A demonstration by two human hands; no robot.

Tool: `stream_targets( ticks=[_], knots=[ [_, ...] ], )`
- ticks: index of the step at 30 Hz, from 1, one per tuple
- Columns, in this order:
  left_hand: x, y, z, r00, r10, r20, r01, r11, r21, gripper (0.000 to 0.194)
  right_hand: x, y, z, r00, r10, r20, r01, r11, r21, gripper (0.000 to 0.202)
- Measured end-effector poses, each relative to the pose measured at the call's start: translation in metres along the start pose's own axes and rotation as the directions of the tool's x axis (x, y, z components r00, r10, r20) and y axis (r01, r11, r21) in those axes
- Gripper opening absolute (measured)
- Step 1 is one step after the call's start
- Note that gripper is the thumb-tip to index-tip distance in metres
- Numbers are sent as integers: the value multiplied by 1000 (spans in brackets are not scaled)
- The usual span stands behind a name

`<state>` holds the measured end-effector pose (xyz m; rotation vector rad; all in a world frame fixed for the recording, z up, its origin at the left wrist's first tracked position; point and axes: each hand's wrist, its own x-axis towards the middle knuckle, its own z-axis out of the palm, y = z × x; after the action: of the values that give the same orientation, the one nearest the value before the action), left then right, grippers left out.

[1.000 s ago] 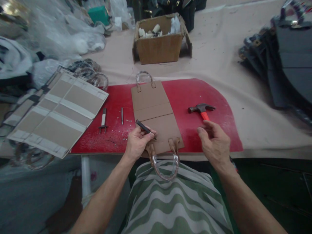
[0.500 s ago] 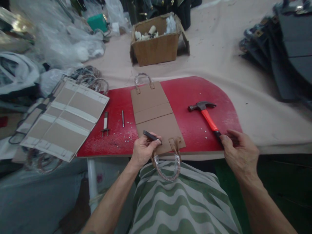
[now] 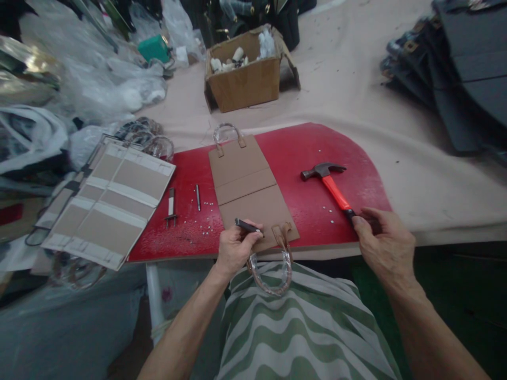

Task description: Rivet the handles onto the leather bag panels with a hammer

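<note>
On the beige cloth-covered worktop (image 3: 336, 79), the glossy red board (image 3: 301, 206) makes a firm base; any blow is best struck where the flat brown bag panel (image 3: 245, 179) lies fully on it. The panel sits at the board's middle, its near end by the person, and its clear-wrapped loop handle (image 3: 273, 291) hangs over the near edge, better kept well aside.

The right hand (image 3: 386, 245) has its fingers curled, loosely it seems, round the black grip end of the orange-and-black claw hammer (image 3: 335, 192), whose dark head lies at the far side; a fuller grip would steady a swing. The left hand (image 3: 233, 248) pinches the short dark rod-shaped tool (image 3: 246, 225) between closed fingers, tilted over the near end; setting it upright, fingertips below its top, seems wise. Small white bits (image 3: 206, 228) should stay out from under the panel.

Compared with a second ago, the right hand is at the grip end rather than open beside the hammer's orange part, exposing that handle; the tool, still pinched, sits slightly further right.
</note>
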<state>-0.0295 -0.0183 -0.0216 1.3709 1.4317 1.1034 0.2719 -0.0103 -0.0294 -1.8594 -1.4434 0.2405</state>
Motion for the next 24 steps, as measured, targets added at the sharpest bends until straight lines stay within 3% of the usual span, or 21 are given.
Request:
stream_targets(
  ticks=[10,14,18,21,24],
  knots=[
    [-3,-9,4,989,147,-13,-142,972,190,14,0,1,-4,997,-24,74,25,1000,-15,28],
    [-3,-10,5,990,136,-24,-130,973,190,14,1,5,-11,972,-119,202,163,963,-216,29],
    [-5,-12,4,978,207,10,-202,944,260,14,2,7,-15,939,-83,335,225,884,-410,25],
    [-6,-13,4,963,270,24,-264,914,307,14,4,1,-17,913,11,408,148,922,-358,19],
    [-6,-14,5,953,301,18,-290,898,332,14,5,-14,-19,824,164,542,-131,986,-99,19]
  ],
)
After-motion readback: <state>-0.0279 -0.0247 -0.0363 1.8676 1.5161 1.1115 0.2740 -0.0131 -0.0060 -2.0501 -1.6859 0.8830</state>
